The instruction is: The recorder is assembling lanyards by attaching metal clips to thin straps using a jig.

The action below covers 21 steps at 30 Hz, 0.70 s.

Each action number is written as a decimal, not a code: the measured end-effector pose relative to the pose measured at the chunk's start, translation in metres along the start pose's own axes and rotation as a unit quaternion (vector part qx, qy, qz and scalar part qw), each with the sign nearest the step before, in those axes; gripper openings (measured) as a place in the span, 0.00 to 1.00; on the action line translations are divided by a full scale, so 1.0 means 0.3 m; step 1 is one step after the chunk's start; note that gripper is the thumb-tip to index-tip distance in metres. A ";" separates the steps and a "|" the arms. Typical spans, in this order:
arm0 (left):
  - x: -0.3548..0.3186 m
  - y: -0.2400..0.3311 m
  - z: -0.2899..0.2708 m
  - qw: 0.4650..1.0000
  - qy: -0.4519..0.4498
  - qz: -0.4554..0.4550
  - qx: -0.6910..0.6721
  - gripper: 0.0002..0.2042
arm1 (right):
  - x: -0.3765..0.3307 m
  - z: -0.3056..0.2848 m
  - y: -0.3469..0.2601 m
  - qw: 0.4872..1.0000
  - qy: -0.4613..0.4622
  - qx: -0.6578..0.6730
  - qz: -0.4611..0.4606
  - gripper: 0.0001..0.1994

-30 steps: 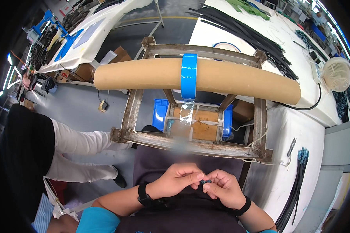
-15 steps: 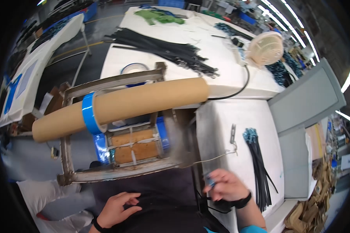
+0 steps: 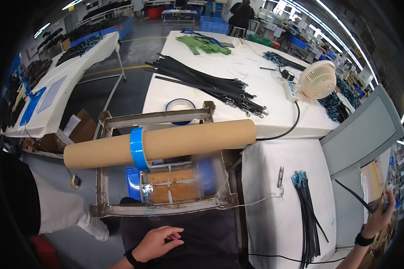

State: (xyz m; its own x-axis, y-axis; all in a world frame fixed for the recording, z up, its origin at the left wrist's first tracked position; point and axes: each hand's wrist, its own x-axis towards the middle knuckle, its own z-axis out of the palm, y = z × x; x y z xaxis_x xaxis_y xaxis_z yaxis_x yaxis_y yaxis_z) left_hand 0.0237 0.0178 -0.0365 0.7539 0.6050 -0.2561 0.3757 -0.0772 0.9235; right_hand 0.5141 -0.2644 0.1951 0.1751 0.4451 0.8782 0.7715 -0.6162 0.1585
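My left hand (image 3: 159,242) rests over the dark cloth on my lap, holding nothing, its fingers loosely extended. It is nearest to the lower rail of a worn metal frame (image 3: 166,209). Out at the far right, my right hand (image 3: 378,219) is raised with its fingers closed on a black strap (image 3: 355,196), which sticks out to the left of it. Whatever else lies inside those fingers is too small to make out. Between my hands, a bundle of black straps (image 3: 306,215) with blue patterned ends lies on the white-covered side table (image 3: 265,179).
A brown cardboard tube (image 3: 188,140) carrying a blue tape roll (image 3: 138,148) lies across the frame. Behind it, black straps with metal hooks (image 3: 211,87) and a beige fan (image 3: 317,80) occupy the white table. A grey panel (image 3: 363,130) rises at right. Someone's white-trousered leg (image 3: 60,206) is at left.
My right hand has swung from beside the frame out to the far right, past the side table. The black strap now shows at it. My left hand stays over my lap; the view has shifted.
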 end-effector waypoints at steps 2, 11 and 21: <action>0.011 0.009 0.018 1.000 0.004 0.012 0.001 0.16 | -0.046 0.057 0.006 0.996 -0.037 -0.063 -0.042 0.18; 0.009 0.063 0.056 0.998 0.014 -0.058 0.001 0.14 | -0.541 0.801 -0.144 0.908 -0.398 0.048 0.119 0.13; -0.024 0.043 0.058 0.992 0.074 -0.076 -0.064 0.15 | -0.700 0.931 -0.235 0.854 -0.471 0.021 0.219 0.48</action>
State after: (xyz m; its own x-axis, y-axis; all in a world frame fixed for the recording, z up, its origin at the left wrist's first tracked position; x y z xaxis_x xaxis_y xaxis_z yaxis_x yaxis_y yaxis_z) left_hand 0.0324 -0.0014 -0.0277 0.6029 0.7124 -0.3592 0.4009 0.1187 0.9084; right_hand 0.5936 -0.1331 -0.1266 0.8518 0.5153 0.0941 0.5236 -0.8426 -0.1259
